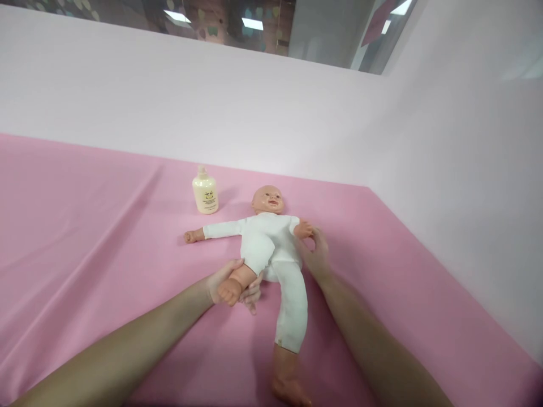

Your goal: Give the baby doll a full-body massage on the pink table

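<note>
A baby doll [271,234] in a white cloth suit lies face up, its head at the far end. My left hand [220,280] is wrapped round the lower part of one bent, raised leg, just above the bare foot [230,290]. The doll's other leg [292,305] stretches toward me. At the doll's other side, my right hand [317,251] grips its bent arm near the small hand [303,229]; part of my fingers is hidden behind it. The doll's free arm [223,229] reaches out sideways.
A cream pump bottle [206,195] stands upright beyond the doll's outstretched arm. Pink cloth [106,226] with some folds covers the surface. White walls [190,102] rise at the back and along the right, with a window [254,25] above.
</note>
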Demonstrator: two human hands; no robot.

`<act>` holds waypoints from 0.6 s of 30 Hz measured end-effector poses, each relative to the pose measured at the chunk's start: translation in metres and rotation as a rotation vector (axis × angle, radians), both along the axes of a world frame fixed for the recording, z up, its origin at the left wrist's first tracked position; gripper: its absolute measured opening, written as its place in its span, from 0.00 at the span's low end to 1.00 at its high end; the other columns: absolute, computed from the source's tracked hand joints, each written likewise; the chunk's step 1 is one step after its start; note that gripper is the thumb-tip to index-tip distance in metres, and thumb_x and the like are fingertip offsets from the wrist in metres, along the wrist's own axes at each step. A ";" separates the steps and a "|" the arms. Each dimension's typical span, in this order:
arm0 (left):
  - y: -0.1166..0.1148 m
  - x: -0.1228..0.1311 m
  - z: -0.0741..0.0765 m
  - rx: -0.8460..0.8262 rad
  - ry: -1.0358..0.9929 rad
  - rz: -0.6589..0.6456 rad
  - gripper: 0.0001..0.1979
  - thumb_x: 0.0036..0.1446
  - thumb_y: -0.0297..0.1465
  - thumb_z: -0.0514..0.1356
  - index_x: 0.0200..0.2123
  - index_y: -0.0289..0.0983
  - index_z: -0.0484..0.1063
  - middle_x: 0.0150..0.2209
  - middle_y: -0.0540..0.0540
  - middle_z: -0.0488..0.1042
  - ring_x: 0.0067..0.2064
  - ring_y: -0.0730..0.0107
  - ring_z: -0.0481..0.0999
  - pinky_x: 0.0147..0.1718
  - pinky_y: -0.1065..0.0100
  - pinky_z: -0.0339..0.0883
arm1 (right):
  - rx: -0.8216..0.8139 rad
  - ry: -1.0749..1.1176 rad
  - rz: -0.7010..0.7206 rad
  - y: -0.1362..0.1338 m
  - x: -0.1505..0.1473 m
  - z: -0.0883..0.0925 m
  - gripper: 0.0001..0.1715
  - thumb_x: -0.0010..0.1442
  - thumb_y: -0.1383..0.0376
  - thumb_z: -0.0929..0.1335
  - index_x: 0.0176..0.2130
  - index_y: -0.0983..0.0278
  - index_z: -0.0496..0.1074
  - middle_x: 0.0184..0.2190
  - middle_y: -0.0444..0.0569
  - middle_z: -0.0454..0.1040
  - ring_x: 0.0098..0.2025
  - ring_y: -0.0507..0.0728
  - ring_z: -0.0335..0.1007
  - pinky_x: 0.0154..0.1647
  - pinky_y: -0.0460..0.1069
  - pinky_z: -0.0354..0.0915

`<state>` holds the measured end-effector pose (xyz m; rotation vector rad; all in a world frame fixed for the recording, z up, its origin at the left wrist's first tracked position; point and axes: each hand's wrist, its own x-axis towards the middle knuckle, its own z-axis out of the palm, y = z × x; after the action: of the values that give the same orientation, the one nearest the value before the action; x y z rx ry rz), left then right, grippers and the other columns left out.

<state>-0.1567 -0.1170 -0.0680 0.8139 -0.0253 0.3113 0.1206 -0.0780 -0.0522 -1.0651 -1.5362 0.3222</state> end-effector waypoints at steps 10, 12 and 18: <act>-0.003 -0.003 -0.012 0.099 0.058 -0.137 0.33 0.52 0.63 0.61 0.37 0.37 0.69 0.28 0.49 0.71 0.32 0.65 0.71 0.42 0.52 0.75 | 0.008 -0.109 0.065 0.000 -0.004 -0.002 0.18 0.62 0.57 0.73 0.52 0.54 0.78 0.53 0.51 0.77 0.58 0.62 0.72 0.64 0.62 0.67; -0.004 -0.003 -0.007 0.155 0.040 -0.244 0.33 0.48 0.61 0.67 0.39 0.36 0.71 0.30 0.46 0.74 0.32 0.61 0.75 0.45 0.50 0.75 | -0.066 0.064 0.037 0.003 -0.002 -0.001 0.22 0.60 0.55 0.74 0.53 0.55 0.76 0.55 0.51 0.76 0.57 0.62 0.72 0.62 0.62 0.69; -0.007 0.007 0.011 0.335 0.000 -0.710 0.29 0.36 0.32 0.80 0.43 0.38 0.76 0.34 0.43 0.80 0.37 0.49 0.85 0.36 0.57 0.80 | -0.190 0.560 -0.073 0.011 0.007 0.003 0.37 0.60 0.50 0.71 0.64 0.60 0.65 0.60 0.55 0.72 0.59 0.63 0.71 0.62 0.62 0.69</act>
<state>-0.1493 -0.1237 -0.0569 1.0796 -0.3664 -0.3743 0.1274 -0.0671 -0.0489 -1.0605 -0.9776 0.6644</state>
